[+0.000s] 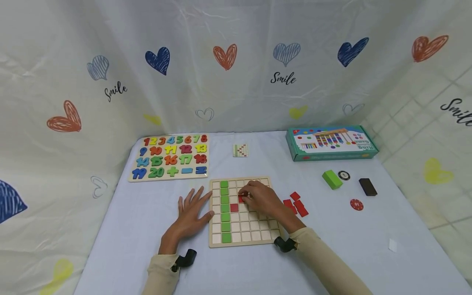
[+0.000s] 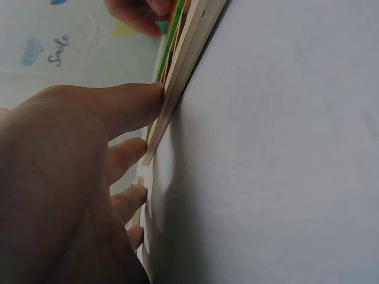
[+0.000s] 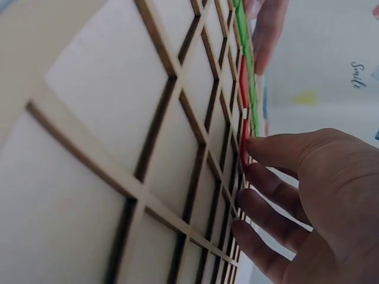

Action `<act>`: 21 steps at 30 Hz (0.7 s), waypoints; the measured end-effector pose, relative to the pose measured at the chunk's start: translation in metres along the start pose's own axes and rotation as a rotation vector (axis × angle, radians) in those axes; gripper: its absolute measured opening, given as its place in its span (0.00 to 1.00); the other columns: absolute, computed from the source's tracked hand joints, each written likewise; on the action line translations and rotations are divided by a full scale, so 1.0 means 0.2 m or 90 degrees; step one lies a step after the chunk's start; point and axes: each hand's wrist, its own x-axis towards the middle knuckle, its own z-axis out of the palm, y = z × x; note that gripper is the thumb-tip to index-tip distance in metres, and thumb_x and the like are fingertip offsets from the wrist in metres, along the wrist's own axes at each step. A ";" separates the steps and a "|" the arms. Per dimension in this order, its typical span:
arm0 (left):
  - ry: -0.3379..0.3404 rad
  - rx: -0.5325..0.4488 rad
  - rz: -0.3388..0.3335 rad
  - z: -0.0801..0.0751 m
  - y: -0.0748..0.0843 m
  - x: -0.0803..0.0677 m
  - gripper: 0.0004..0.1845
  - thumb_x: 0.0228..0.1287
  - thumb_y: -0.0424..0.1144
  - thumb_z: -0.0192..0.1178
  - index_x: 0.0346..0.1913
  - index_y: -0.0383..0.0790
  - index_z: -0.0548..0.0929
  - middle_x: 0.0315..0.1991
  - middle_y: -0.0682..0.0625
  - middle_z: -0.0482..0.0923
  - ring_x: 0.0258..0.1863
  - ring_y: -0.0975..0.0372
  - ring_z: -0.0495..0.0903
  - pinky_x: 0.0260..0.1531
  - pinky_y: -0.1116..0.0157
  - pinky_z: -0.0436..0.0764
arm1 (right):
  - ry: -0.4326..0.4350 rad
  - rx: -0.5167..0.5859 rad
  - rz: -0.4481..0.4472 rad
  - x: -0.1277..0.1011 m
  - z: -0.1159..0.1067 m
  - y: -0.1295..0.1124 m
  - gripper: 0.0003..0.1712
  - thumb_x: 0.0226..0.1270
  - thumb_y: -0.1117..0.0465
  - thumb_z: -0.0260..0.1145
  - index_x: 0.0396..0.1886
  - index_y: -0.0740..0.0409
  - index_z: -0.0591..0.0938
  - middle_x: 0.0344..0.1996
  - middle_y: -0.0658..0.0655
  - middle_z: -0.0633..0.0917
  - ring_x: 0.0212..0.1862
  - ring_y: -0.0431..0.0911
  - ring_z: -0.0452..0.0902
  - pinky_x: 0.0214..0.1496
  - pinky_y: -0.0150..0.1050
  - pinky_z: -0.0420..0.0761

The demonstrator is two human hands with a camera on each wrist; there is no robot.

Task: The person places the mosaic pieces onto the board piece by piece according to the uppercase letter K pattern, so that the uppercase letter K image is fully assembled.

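A wooden grid board (image 1: 246,244) lies on the white cloth. Green tiles (image 1: 225,208) fill one column near its left side, and a red tile (image 1: 234,207) sits in a cell just right of that column. My right hand (image 1: 262,198) is over the upper middle of the board, its thumb and fingers pinching another red tile (image 1: 241,199) at a cell, partly hidden by the fingers; the right wrist view shows this red tile (image 3: 244,139) at the thumb tip. With fingers spread, my left hand (image 1: 191,217) rests on the cloth, and its thumb (image 2: 139,103) touches the board's left edge.
Loose red tiles (image 1: 301,208) lie right of the board. Behind are a number puzzle board (image 1: 167,157), a small patterned card (image 1: 241,150) and a teal game box (image 1: 332,156). Farther right lie a green block (image 1: 332,179), a black block (image 1: 368,187) and two round chips (image 1: 356,205).
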 end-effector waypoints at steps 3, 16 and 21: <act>-0.001 -0.009 0.000 0.00 0.00 0.00 0.39 0.76 0.51 0.63 0.85 0.55 0.61 0.88 0.46 0.44 0.87 0.44 0.32 0.75 0.33 0.22 | -0.001 0.007 0.005 -0.01 -0.02 0.00 0.16 0.71 0.58 0.75 0.56 0.51 0.89 0.47 0.50 0.87 0.50 0.43 0.81 0.48 0.43 0.85; -0.001 0.003 -0.005 -0.01 0.01 0.00 0.39 0.76 0.51 0.63 0.85 0.55 0.61 0.88 0.46 0.44 0.86 0.44 0.33 0.76 0.33 0.23 | -0.016 0.061 0.117 -0.15 -0.26 0.18 0.17 0.74 0.56 0.72 0.58 0.54 0.87 0.55 0.55 0.84 0.52 0.50 0.83 0.43 0.46 0.84; -0.007 0.004 -0.004 -0.02 0.02 -0.01 0.39 0.76 0.51 0.62 0.85 0.54 0.61 0.88 0.46 0.44 0.87 0.44 0.33 0.76 0.33 0.23 | -0.035 0.019 0.180 -0.23 -0.36 0.25 0.20 0.73 0.56 0.72 0.60 0.56 0.86 0.59 0.59 0.84 0.53 0.53 0.83 0.46 0.53 0.86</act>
